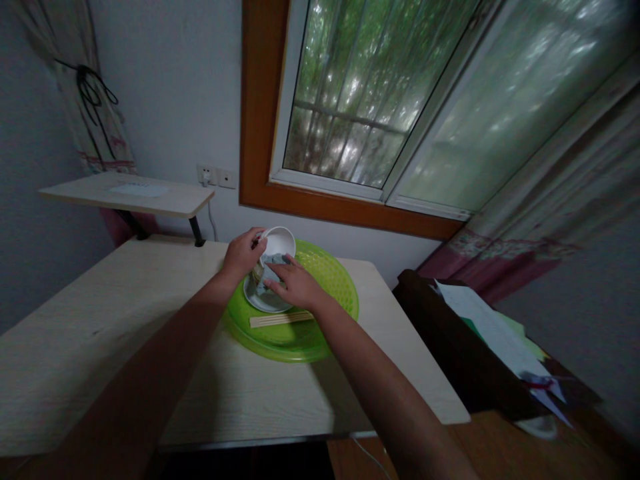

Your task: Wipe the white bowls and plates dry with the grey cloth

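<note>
My left hand (244, 251) is closed on the rim of a white bowl (281, 241), which is tilted on its side with its inside facing right. Against the inside of that bowl my right hand (295, 283) presses a grey-blue cloth (273, 267), its fingers partly spread over the fabric. Below them a white dish (265, 303) sits on a round lime-green tray (337, 287) with a woven pattern. Pale chopsticks (277, 320) lie on the tray in front of the dish, their right end reaching under my right wrist.
The tray stands on a light wooden table (125, 313). A small raised shelf (165, 200) with a paper sheet is at the back left, near wall sockets (216, 176). Right of the table, papers (490, 327) lie on a dark brown piece of furniture (450, 353). A window is behind.
</note>
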`<state>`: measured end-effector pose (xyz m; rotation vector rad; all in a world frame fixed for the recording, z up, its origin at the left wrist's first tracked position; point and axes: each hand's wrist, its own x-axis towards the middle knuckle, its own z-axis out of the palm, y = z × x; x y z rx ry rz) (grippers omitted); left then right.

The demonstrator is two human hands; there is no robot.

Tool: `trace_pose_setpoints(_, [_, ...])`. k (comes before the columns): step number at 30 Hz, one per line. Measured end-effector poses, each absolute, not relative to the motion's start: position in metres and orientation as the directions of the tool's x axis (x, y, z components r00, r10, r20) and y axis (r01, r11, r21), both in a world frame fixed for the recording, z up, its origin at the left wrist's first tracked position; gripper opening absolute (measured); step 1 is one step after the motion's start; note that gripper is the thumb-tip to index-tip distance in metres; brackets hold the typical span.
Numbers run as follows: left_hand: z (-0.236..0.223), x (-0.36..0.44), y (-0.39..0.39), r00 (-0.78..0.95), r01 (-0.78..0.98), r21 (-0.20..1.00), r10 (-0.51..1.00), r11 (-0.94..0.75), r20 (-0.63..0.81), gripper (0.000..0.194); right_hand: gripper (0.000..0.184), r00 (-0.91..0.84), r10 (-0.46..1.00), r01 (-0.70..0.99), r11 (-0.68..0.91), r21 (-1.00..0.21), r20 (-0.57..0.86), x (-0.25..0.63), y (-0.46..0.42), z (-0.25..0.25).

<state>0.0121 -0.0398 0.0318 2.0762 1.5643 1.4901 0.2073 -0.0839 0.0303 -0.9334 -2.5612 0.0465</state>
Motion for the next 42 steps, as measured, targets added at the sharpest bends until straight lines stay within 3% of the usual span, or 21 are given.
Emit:
trace_pose_setpoints(4, [0.032, 0.013, -0.040, -0.020, 0.634, 0.608, 0.776, -0.478, 0.631, 0.043, 0.068, -0.702, 0.595, 0.542, 0.803, -0.249, 0.391, 0.207, -0.085, 0.029])
trace_pose_setpoints(8, [0.032, 0.012, -0.039, -0.043, 0.633, 0.611, 0.766, -0.476, 0.641, 0.043, 0.066, -0.670, 0.636, 0.568, 0.771, -0.287, 0.383, 0.206, -0.085, 0.029])
trace_pose_setpoints(13, [0.030, 0.013, -0.039, -0.056, 0.648, 0.602, 0.759, -0.466, 0.648, 0.042, 0.046, -0.681, 0.642, 0.630, 0.759, -0.164, 0.353, 0.208, -0.080, 0.031])
trace_pose_setpoints(18, [0.032, 0.014, -0.040, -0.058, 0.656, 0.605, 0.769, -0.451, 0.636, 0.042, 0.048, -0.625, 0.680, 0.727, 0.686, -0.032, 0.384, 0.212, -0.077, 0.030])
trace_pose_setpoints(25, [0.033, 0.013, -0.040, -0.055, 0.659, 0.594, 0.758, -0.461, 0.650, 0.043, 0.049, -0.612, 0.676, 0.742, 0.670, 0.003, 0.409, 0.211, -0.078, 0.029])
trace_pose_setpoints(30, [0.032, 0.013, -0.039, -0.044, 0.659, 0.596, 0.767, -0.460, 0.640, 0.044, 0.058, -0.702, 0.625, 0.652, 0.757, -0.046, 0.342, 0.210, -0.081, 0.031])
trace_pose_setpoints(35, [0.030, 0.014, -0.040, 0.009, 0.647, 0.582, 0.768, -0.493, 0.641, 0.046, 0.064, -0.714, 0.610, 0.589, 0.788, -0.178, 0.343, 0.209, -0.086, 0.032])
trace_pose_setpoints(38, [0.030, 0.014, -0.042, 0.036, 0.629, 0.581, 0.765, -0.517, 0.642, 0.047, 0.056, -0.680, 0.637, 0.597, 0.768, -0.231, 0.362, 0.208, -0.089, 0.035])
trace_pose_setpoints(42, [0.030, 0.015, -0.043, 0.041, 0.613, 0.578, 0.752, -0.538, 0.657, 0.048, 0.044, -0.690, 0.620, 0.587, 0.781, -0.211, 0.374, 0.208, -0.089, 0.040])
